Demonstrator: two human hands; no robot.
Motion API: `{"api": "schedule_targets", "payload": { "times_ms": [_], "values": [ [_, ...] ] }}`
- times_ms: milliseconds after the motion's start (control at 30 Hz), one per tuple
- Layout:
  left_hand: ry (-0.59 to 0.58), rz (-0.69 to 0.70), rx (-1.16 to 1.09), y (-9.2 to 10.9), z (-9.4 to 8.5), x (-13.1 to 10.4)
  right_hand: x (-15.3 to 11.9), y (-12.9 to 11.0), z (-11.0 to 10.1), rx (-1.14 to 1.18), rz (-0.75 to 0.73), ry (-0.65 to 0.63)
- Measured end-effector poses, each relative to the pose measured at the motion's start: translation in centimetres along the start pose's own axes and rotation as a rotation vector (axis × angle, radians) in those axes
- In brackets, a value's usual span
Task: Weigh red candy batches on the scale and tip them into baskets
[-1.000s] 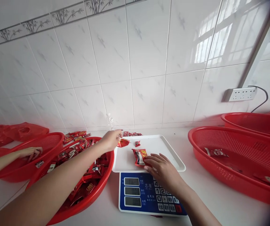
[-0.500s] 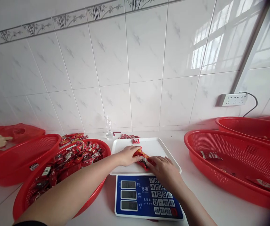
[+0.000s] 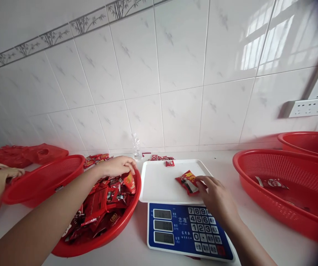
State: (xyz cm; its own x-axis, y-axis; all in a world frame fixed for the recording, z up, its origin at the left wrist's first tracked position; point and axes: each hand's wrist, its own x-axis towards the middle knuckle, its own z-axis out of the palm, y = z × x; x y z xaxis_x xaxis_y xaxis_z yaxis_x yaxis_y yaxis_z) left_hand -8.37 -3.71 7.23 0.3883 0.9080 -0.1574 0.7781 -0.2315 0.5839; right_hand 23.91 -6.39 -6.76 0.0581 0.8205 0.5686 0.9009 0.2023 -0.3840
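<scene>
My left hand [image 3: 119,166] reaches over the red basket of snack packets [image 3: 137,199], its fingers closed on an orange-red packet [image 3: 129,182] near the basket's right rim. On the white scale tray [image 3: 159,184] lies a red packet with a yellow and white print [image 3: 188,182]. My right hand [image 3: 216,195] grips that packet's right edge with curled fingers, the thumb partly hidden. Below the tray is the scale's blue keypad panel [image 3: 186,232]. One small red packet [image 3: 169,163] rests at the back of the tray.
Another person's hands [image 3: 3,173] are at the far left by a red basket [image 3: 50,177]. A clear plastic bottle [image 3: 136,147] stands by the wall. Several small packets [image 3: 157,157] lie behind the tray. On the right, a red basket [image 3: 283,207] holds a few packets.
My left hand has moved left from the tray to the packet basket and holds a packet there. My right hand stays at the packet on the tray. The view has turned left.
</scene>
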Motion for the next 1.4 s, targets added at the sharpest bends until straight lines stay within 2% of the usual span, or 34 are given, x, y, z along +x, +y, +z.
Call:
{"api": "schedule_targets", "payload": {
  "times_ms": [67, 133, 267, 400, 500, 667, 767, 833, 933, 1000, 1200, 1300, 1400],
  "values": [
    [-0.001, -0.064, -0.003, -1.1, -0.9, -0.6, 0.0, 0.2, 0.5, 0.005, -0.047, 0.085],
    [0.05, -0.128, 0.088, -2.5, -0.7, -0.3, -0.1, 0.1, 0.9, 0.033, -0.095, 0.116],
    [0.07, -0.251, 0.424, -4.7, 1.9, 1.8, -0.1, -0.2, 1.0, 0.077, -0.124, 0.105],
    [0.15, -0.315, 0.537, -5.5, 3.9, 3.1, 0.0, -0.4, 0.7, 0.065, -0.138, 0.092],
    [0.141, -0.269, 0.489, -5.7, 3.7, 3.1, 0.0, -0.5, 0.4, 0.056, -0.127, 0.07],
    [0.088, -0.223, 0.35, -5.7, 0.8, 2.2, 0.0, -0.8, 0.0, 0.058, -0.092, 0.016],
    [0.134, -0.25, 0.205, -5.3, -1.0, 1.4, -0.1, -0.9, -0.2, 0.078, -0.077, -0.005],
    [0.207, -0.283, 0.094, -5.0, -1.5, 1.0, -0.1, -1.0, -0.2, 0.086, -0.066, -0.013],
    [0.347, -0.317, 0.031, -5.0, -1.2, 0.9, 0.0, -1.1, -0.3, 0.083, -0.058, -0.02],
    [0.4, -0.328, 0.009, -4.9, -0.7, 1.1, 0.0, -1.1, -0.3, 0.083, -0.059, -0.029],
    [0.351, -0.4, -0.258, -4.1, -0.2, 1.9, -0.1, -1.1, -0.3, 0.1, -0.04, -0.044],
    [0.344, -0.415, -0.132, -4.4, -0.3, 2.6, -0.1, -1.0, -0.2, 0.101, -0.035, -0.043],
    [0.336, -0.431, 0.032, -5.6, 0.2, 3.3, -0.1, -1.0, -0.1, 0.101, -0.031, -0.045]
  ]
}}
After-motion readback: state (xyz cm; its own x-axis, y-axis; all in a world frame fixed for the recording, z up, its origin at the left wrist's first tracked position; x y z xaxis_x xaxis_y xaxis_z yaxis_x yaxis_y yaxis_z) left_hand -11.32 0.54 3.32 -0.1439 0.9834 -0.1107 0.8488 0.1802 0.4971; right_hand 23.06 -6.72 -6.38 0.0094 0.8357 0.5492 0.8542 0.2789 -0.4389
